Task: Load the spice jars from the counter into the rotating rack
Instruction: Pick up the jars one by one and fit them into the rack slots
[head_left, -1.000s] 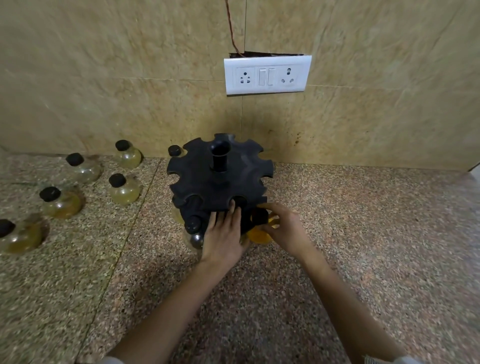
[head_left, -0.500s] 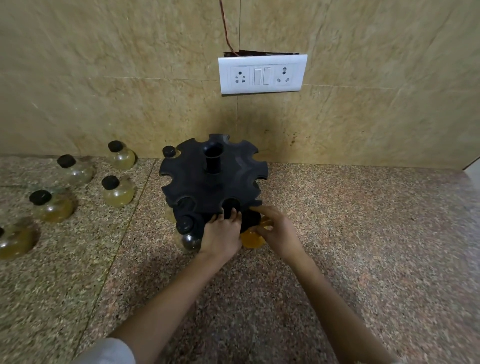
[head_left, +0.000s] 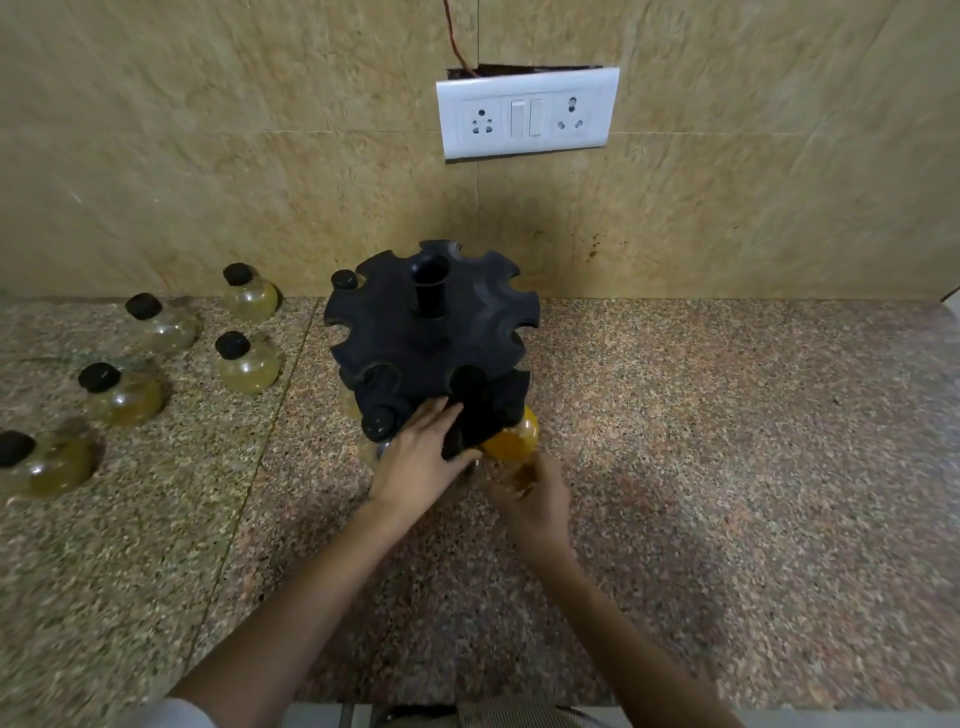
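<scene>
five round, black-capped jars (head_left: 247, 364) beside black notched rack (head_left: 431, 332).

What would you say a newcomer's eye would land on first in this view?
The black rotating rack stands mid-counter near the wall, the left hand resting on its front and the blurred right hand at an orange jar at its front right. Five black-capped jars wait on the counter to the left, and a white switch plate sits on the wall above.
</scene>
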